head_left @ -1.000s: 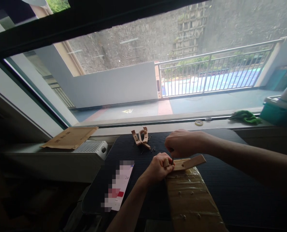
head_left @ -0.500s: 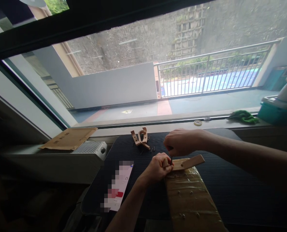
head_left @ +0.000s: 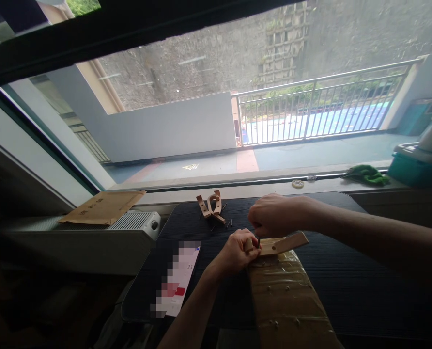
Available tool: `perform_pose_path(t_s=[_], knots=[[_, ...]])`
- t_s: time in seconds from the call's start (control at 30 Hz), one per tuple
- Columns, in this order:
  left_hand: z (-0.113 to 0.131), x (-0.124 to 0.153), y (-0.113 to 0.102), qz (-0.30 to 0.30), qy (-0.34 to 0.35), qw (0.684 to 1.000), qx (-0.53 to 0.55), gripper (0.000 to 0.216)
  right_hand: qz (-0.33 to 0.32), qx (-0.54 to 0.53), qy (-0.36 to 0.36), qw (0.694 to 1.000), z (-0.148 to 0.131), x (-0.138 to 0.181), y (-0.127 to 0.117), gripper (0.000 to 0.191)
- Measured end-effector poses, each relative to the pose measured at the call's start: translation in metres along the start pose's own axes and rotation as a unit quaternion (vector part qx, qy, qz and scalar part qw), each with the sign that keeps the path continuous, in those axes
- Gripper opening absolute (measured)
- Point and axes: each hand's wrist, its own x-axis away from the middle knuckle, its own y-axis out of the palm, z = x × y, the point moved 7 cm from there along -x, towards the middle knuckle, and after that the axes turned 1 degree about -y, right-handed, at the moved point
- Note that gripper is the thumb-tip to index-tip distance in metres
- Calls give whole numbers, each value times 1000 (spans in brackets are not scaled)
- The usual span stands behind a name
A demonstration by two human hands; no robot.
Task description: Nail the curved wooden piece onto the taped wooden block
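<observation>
A bent wooden hook (head_left: 286,244) with a hole in it lies across the far end of a long block wrapped in brown tape (head_left: 286,295). My left hand (head_left: 238,249) is closed around the hook's left end and presses it against the block. Above it, my right hand (head_left: 272,214) makes a fist around a screwdriver (head_left: 258,241); only its thin dark shaft shows, pointing down beside my left fingertips. The handle is hidden in the fist, and the tip cannot be made out. Several small screw heads dot the block's top.
Several more wooden hooks (head_left: 212,206) are heaped at the back of the dark table (head_left: 347,271), with loose screws (head_left: 228,224) beside them. A phone (head_left: 179,281) lies at left. Beyond are a heater (head_left: 136,224) bearing a brown envelope (head_left: 103,207), a green cloth (head_left: 366,174) and a window.
My right fist has shifted slightly right and turned a little over the screwdriver shaft. My left hand, the hook and the block stay in place.
</observation>
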Motion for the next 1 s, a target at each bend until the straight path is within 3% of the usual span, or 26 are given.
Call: perform_pose_path(t_s=[0.17,0.43,0.67,1.0], knots=[[1,0,-1,3,-3,1000,-2,9,-12,12,25,1000,3,5,-4,19],[0,-2,-1,4,-6,1000,-3,6,10,21,-14,1000,-5,3,-6,17],[-2,-1,-2,14,-6,1000,-4,7,-26,32,59,997,5,3,2,18],[-2,-2,-1,0,-13,1000,5,17,24,-2,-7,1000,-11,1,-13,17]])
